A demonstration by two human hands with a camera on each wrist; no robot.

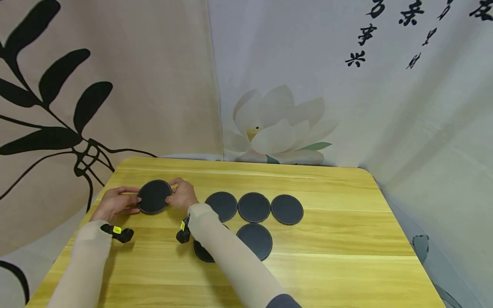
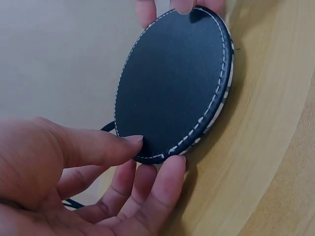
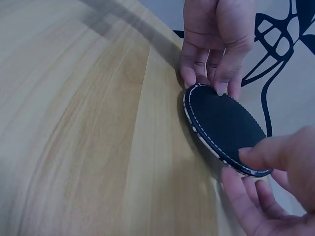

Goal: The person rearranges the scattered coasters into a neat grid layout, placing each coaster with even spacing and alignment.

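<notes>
A round black coaster (image 1: 154, 196) with white edge stitching is held between both hands over the left part of the table. My left hand (image 1: 117, 202) pinches its left edge, thumb on the dark face and fingers beneath, as the left wrist view shows. On the opposite edge, my right hand (image 1: 182, 194) pinches it the same way, thumb on top. In the right wrist view the coaster (image 3: 224, 128) appears close to the wood, with a patterned light rim below; whether it touches the table I cannot tell.
Several matching coasters lie on the wooden table (image 1: 327, 265): a back row ending with one coaster (image 1: 287, 209) at right, and a front pair including another coaster (image 1: 255, 241). My right forearm partly covers the front-left coaster (image 1: 202, 252). Printed curtains (image 1: 285, 51) hang behind.
</notes>
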